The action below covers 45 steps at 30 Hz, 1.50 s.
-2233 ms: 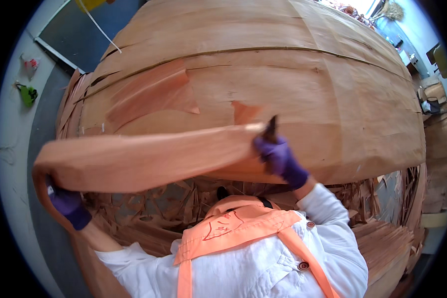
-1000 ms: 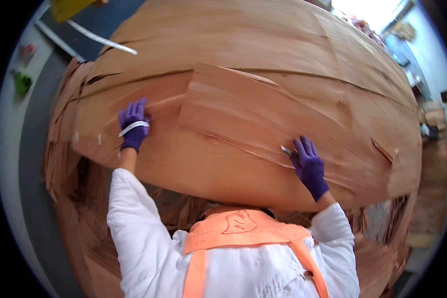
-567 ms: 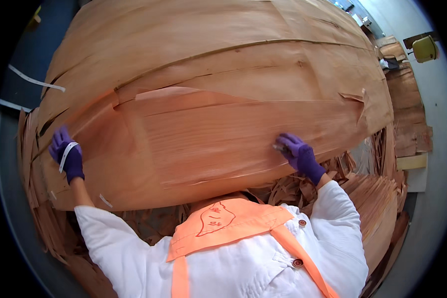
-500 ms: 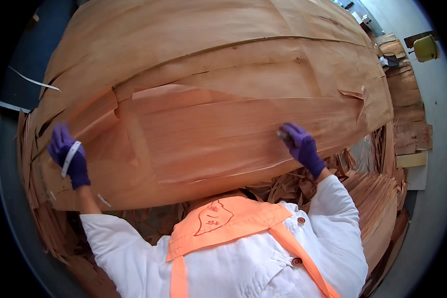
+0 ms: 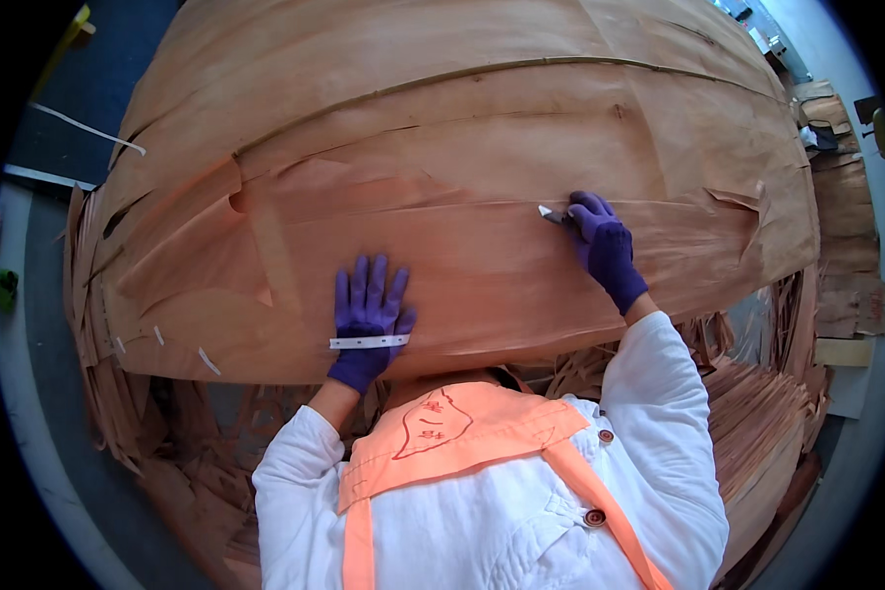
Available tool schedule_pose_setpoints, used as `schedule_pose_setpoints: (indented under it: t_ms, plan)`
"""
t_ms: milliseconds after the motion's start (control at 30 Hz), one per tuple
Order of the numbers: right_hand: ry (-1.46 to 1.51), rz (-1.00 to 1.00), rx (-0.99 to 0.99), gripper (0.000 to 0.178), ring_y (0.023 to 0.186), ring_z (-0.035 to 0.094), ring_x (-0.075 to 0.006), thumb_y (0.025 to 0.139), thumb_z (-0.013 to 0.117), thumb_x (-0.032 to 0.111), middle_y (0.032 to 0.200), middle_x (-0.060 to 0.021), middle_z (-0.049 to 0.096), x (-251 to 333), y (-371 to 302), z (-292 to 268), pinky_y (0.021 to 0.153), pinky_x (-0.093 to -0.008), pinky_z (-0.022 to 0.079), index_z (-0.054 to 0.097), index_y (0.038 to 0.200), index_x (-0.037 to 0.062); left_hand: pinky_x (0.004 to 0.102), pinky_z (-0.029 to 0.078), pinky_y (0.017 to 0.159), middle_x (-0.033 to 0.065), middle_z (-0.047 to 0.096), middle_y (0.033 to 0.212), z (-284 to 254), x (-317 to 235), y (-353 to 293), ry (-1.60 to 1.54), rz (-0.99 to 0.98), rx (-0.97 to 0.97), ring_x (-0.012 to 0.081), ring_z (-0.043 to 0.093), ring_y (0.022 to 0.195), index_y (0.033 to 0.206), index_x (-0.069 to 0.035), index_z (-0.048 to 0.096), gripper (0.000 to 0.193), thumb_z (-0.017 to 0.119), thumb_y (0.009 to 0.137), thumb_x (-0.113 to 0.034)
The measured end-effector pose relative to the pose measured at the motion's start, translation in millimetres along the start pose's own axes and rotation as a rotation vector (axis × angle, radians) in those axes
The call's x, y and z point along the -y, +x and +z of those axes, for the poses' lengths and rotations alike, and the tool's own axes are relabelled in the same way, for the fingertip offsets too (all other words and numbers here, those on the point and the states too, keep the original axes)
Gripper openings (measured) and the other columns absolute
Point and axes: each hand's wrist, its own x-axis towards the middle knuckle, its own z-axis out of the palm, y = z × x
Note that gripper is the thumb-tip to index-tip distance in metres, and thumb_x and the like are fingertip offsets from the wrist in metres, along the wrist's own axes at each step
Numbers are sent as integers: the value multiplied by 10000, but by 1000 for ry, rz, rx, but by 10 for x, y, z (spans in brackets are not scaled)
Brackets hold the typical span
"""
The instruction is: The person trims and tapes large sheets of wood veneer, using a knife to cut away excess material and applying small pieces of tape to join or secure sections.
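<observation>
My left hand (image 5: 367, 320), in a purple glove, lies flat with fingers spread on a reddish wood veneer sheet (image 5: 462, 265). A white strip of tape with small dark holes (image 5: 370, 342) runs across the back of that hand. Further right, my right hand (image 5: 603, 246), gloved the same, is closed around what looks like a small knife (image 5: 553, 214). Its bright tip points left, close to the veneer sheet's far edge; whether it touches the wood I cannot tell. The reddish sheet rests on a wider tan veneer layer (image 5: 521, 108).
Torn veneer flaps (image 5: 192, 236) lie at the left, with another torn piece (image 5: 736, 202) at the right. Veneer scraps (image 5: 747, 413) are heaped below the stack's near edge. More wood pieces (image 5: 846, 226) line the floor at far right. A white strip (image 5: 88, 128) sticks out far left.
My left hand has come right from the left end of the stack onto the reddish sheet. My right hand has moved slightly away from me, and the bright tip now shows clearly.
</observation>
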Motion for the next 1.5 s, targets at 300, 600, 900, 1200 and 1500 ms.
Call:
schedule_pose_setpoints:
  t_ms: [300, 600, 900, 1200, 1500]
  plan:
    - [43, -13, 32, 349, 1064, 534, -298, 663, 580, -53, 1134, -69, 563, 40, -140, -101, 807, -387, 496, 584, 974, 104, 617, 248, 1013, 204, 367, 1392, 110, -278, -339, 22, -26, -35, 440, 341, 1272, 1317, -104, 428, 579, 569, 796, -313]
    - [19, 36, 95, 313, 940, 568, -317, 673, 606, -16, 963, -82, 590, 40, -54, -130, 735, -398, 487, 575, 956, 113, 612, 261, 1003, 213, 385, 1372, 69, -302, -309, -1, -96, -13, 447, 358, 1252, 1278, -96, 478, 572, 599, 753, -287]
    - [-137, 81, 12, 257, 930, 562, -328, 730, 576, 7, 956, -106, 594, -432, 722, -197, 746, -435, 480, 567, 971, 97, 576, 253, 1019, 185, 381, 1381, 204, -356, 572, 16, -99, -112, 398, 349, 1268, 1267, -102, 490, 534, 580, 787, -317]
    - [-92, 84, -216, 201, 881, 593, -351, 798, 635, 118, 970, -146, 613, -421, 657, -300, 727, -417, 491, 561, 980, 76, 533, 216, 1062, 166, 366, 1400, 211, -550, 829, -93, -88, -75, 347, 326, 1298, 1279, -120, 469, 510, 575, 814, -300]
    - [383, 70, 306, 247, 697, 609, -376, 849, 618, 288, 750, -193, 622, 918, 481, 52, 602, -416, 470, 599, 934, 56, 458, 371, 973, 137, 547, 1220, -101, 515, 613, -6, -142, -292, 335, 505, 1126, 1100, -43, 591, 320, 600, 787, -107]
